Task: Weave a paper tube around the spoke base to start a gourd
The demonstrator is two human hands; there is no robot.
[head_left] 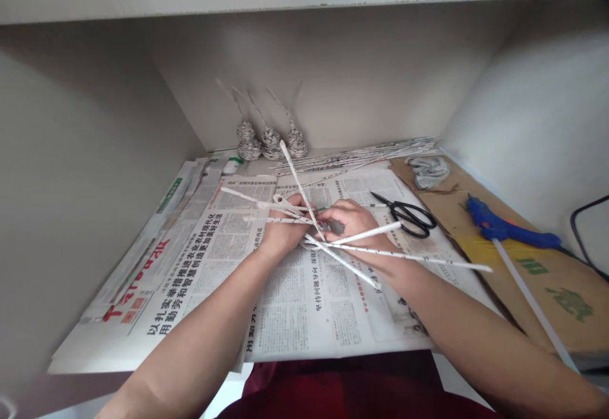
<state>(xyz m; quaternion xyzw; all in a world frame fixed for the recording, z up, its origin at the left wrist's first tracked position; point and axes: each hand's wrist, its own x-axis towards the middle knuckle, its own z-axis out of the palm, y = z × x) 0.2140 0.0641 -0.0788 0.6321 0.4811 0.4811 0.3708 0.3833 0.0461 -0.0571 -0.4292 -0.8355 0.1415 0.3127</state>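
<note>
Both hands meet over the newspaper, on a bundle of rolled paper sticks (366, 235) that cross and fan out to both sides. My left hand (288, 225) is closed round the sticks near the crossing, its fingertips partly hidden behind them. My right hand (349, 219) has its fingers bent and pinched at the same crossing, from the right. Several white stick ends jut out left, up and right past the hands. Black-handled scissors (412, 216) lie just right of my right hand. What the fingertips press at the centre is hard to make out.
Three woven paper gourds (271, 143) stand at the back wall, beside a pile of long paper sticks (361, 154). A blue glue gun (511, 225) and a crumpled grey cloth (428, 172) lie on cardboard (457, 216) at right. Newspaper (209, 241) covers the table; walls and a shelf enclose it.
</note>
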